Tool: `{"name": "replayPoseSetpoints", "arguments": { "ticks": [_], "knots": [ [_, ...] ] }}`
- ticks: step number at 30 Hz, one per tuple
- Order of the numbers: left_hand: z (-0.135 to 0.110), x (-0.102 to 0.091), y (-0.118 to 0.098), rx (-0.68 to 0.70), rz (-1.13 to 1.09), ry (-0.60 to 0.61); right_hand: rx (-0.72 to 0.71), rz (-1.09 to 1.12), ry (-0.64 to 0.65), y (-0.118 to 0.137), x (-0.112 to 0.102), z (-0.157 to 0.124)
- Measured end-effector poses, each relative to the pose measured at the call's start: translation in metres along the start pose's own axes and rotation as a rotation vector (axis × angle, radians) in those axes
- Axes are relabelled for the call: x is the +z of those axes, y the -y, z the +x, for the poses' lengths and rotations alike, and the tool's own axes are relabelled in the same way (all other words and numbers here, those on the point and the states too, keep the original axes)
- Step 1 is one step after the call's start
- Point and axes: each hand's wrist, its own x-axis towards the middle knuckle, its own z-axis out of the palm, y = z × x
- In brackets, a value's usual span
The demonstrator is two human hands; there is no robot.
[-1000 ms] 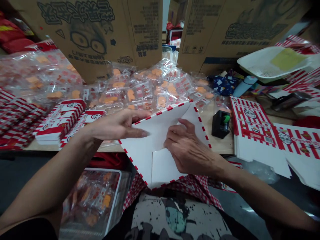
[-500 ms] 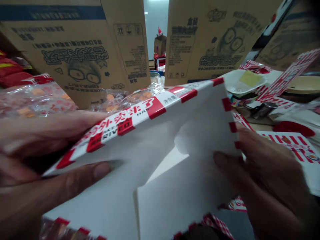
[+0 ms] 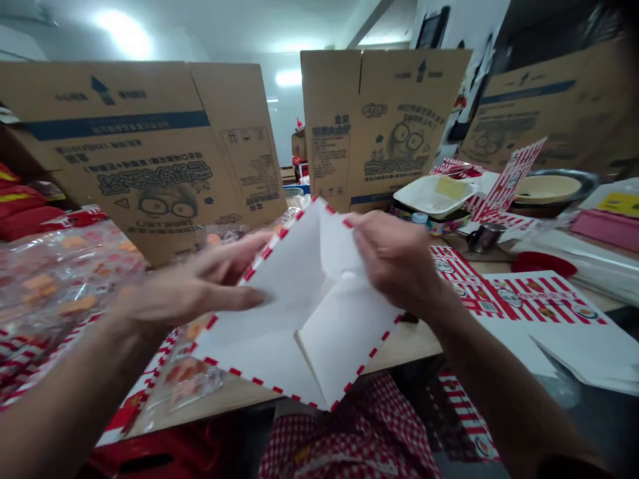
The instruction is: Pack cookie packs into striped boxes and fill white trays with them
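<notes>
Behind stand three cardboard panels [image 3: 150, 156]; left hand [image 3: 204, 287] and right hand [image 3: 397, 259] both clamp one carton [image 3: 284, 306].

Your body, head view: dark sleeve [image 3: 570, 468], checked cloth [image 3: 357, 429], bare arms.
Your left grip [image 3: 214, 283] is a bare hand, long-thumbed, its outline softened by blur; the left forearm [image 3: 84, 372] is bare out to the frame edge, broadening away from a narrower wrist. Your right grip [image 3: 399, 263] is likewise a bare hand with rounded knuckles; the right forearm [image 3: 494, 372] runs bare as far as the sleeve, near-black and plain in what shows, cut off by the bottom edge. Over your lap, the cloth: small red-and-white checks, loose folds, one small yellow-orange patch [image 3: 302, 455] at lower left. Apron or trousers: cannot tell.
</notes>
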Motion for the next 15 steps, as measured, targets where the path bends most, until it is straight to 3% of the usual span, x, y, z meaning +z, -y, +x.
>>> {"name": "replayPoseSetpoints", "arguments": {
  "ticks": [2, 4, 7, 10, 15],
  "knots": [
    [0.022, 0.008, 0.014, -0.101, -0.008, 0.011, 0.059, -0.049, 0.229, -0.011, 0.025, 0.003],
    [0.038, 0.011, 0.035, -0.150, -0.032, -0.054, 0.151, -0.093, 0.322, -0.019, 0.040, -0.006],
    [0.040, 0.004, 0.056, -0.121, -0.154, -0.186, 0.364, -0.074, 0.175, -0.022, 0.042, -0.038],
    [0.030, -0.006, 0.060, -0.024, -0.339, -0.262, 0.513, 0.161, 0.109, -0.016, 0.035, -0.071],
    [0.029, -0.002, 0.071, -0.037, -0.541, -0.127, 0.583, 0.465, 0.087, -0.007, 0.048, -0.084]
  ]
}}
